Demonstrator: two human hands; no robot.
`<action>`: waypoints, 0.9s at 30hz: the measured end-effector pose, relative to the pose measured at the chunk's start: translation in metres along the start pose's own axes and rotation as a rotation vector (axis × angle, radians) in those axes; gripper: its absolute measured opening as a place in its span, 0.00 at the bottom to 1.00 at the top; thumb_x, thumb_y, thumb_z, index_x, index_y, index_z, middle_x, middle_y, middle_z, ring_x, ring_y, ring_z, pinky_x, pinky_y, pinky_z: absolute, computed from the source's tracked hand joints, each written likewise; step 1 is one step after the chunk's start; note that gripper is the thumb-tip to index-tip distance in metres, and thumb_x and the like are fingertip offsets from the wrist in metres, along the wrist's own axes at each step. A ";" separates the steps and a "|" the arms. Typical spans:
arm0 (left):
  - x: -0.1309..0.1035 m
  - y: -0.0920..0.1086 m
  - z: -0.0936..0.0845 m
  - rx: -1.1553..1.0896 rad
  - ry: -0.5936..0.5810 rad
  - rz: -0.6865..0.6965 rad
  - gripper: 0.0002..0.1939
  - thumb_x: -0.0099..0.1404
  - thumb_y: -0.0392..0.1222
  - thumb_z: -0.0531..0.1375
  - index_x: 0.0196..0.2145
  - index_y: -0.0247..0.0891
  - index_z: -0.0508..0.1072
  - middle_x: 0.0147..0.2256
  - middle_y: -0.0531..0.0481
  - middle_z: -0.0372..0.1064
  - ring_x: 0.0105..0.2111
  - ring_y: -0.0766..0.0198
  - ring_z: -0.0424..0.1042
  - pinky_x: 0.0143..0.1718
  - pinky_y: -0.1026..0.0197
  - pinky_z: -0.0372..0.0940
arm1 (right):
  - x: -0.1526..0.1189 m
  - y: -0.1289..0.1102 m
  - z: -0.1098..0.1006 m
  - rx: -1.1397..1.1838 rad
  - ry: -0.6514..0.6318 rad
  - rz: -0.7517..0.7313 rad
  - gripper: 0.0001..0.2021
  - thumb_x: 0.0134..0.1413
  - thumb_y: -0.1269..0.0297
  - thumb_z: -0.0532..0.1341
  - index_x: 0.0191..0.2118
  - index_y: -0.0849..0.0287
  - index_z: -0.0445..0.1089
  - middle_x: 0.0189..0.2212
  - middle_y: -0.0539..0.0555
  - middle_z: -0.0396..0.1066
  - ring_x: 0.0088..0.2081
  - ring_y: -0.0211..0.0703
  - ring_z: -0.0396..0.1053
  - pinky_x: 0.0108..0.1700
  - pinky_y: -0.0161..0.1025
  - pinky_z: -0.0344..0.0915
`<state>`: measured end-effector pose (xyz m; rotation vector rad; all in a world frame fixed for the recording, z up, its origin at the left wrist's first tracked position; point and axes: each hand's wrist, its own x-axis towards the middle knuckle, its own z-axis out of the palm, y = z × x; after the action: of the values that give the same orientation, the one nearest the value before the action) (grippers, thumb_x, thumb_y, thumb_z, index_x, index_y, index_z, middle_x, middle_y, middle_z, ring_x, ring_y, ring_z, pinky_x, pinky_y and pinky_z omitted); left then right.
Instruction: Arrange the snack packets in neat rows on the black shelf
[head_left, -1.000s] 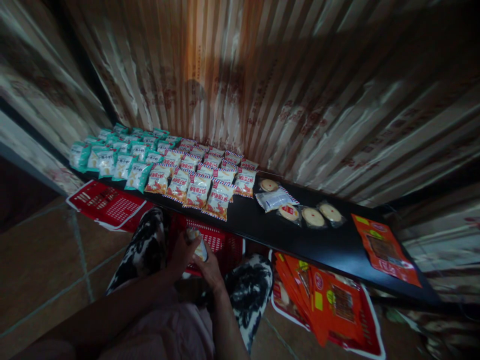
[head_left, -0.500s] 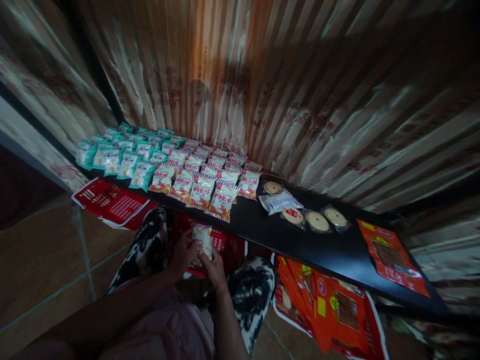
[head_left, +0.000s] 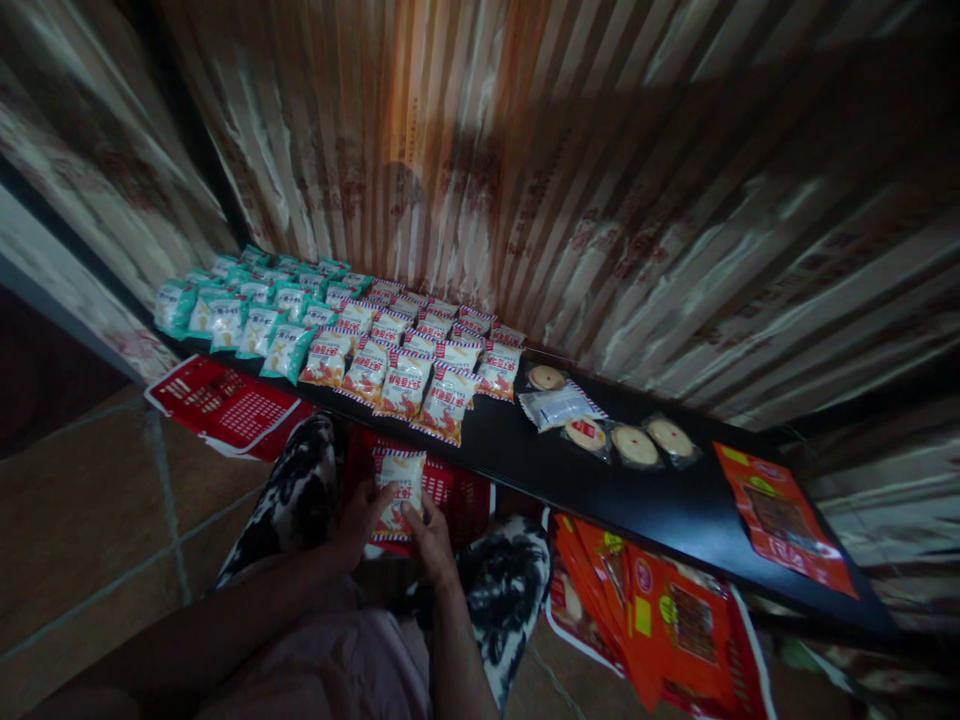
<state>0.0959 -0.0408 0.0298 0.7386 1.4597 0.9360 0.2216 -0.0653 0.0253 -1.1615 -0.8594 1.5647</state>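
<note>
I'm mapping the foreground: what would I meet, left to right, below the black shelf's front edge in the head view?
Leftmost basket → left knee → left hand → packet → right hand → right knee → orange packets

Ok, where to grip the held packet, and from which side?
Likely best: the striped far edge of the packet, pinched from the shelf side. That edge faces the shelf, uncovered, while the left hand and right hand hold the sides.

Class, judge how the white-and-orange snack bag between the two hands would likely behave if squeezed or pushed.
The snack bag probably gives when squeezed, as it looks made of thin film. It is likely light for its size, since similar bags on the black shelf look puffed. Its flattish shape suggests it would slide rather than roll.
</note>
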 end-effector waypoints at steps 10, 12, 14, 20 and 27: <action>-0.012 0.013 0.004 0.233 0.059 0.118 0.20 0.52 0.56 0.60 0.35 0.38 0.68 0.31 0.47 0.73 0.32 0.56 0.74 0.34 0.57 0.67 | -0.009 -0.008 -0.002 -0.099 -0.016 -0.064 0.23 0.50 0.49 0.59 0.48 0.59 0.69 0.38 0.54 0.74 0.37 0.46 0.71 0.42 0.41 0.66; -0.011 0.009 0.009 0.218 0.049 0.153 0.22 0.51 0.58 0.60 0.36 0.37 0.67 0.32 0.46 0.73 0.33 0.55 0.74 0.35 0.56 0.67 | -0.011 -0.006 -0.005 -0.118 0.013 -0.101 0.22 0.52 0.49 0.58 0.47 0.59 0.69 0.38 0.53 0.74 0.38 0.45 0.71 0.43 0.40 0.66; -0.012 0.008 0.014 0.167 0.000 0.176 0.24 0.51 0.60 0.59 0.36 0.37 0.67 0.33 0.45 0.73 0.34 0.54 0.74 0.35 0.55 0.67 | -0.013 -0.003 -0.008 -0.124 0.068 -0.104 0.23 0.52 0.49 0.57 0.47 0.60 0.69 0.37 0.53 0.74 0.37 0.45 0.71 0.41 0.39 0.66; -0.019 0.017 0.029 0.089 -0.141 0.179 0.25 0.53 0.60 0.58 0.39 0.36 0.66 0.37 0.44 0.72 0.40 0.55 0.72 0.40 0.57 0.67 | -0.015 -0.005 -0.017 -0.153 0.238 -0.116 0.23 0.50 0.47 0.57 0.43 0.62 0.70 0.34 0.54 0.75 0.35 0.46 0.70 0.36 0.37 0.67; -0.015 0.020 0.048 -0.010 -0.248 0.214 0.29 0.52 0.52 0.61 0.49 0.36 0.62 0.49 0.41 0.67 0.48 0.57 0.68 0.46 0.59 0.64 | -0.018 -0.022 -0.034 -0.243 0.380 -0.167 0.23 0.50 0.46 0.57 0.41 0.62 0.72 0.35 0.55 0.75 0.37 0.47 0.69 0.40 0.39 0.65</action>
<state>0.1437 -0.0385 0.0553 0.9816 1.1739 0.9744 0.2619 -0.0766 0.0399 -1.4631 -0.8784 1.0768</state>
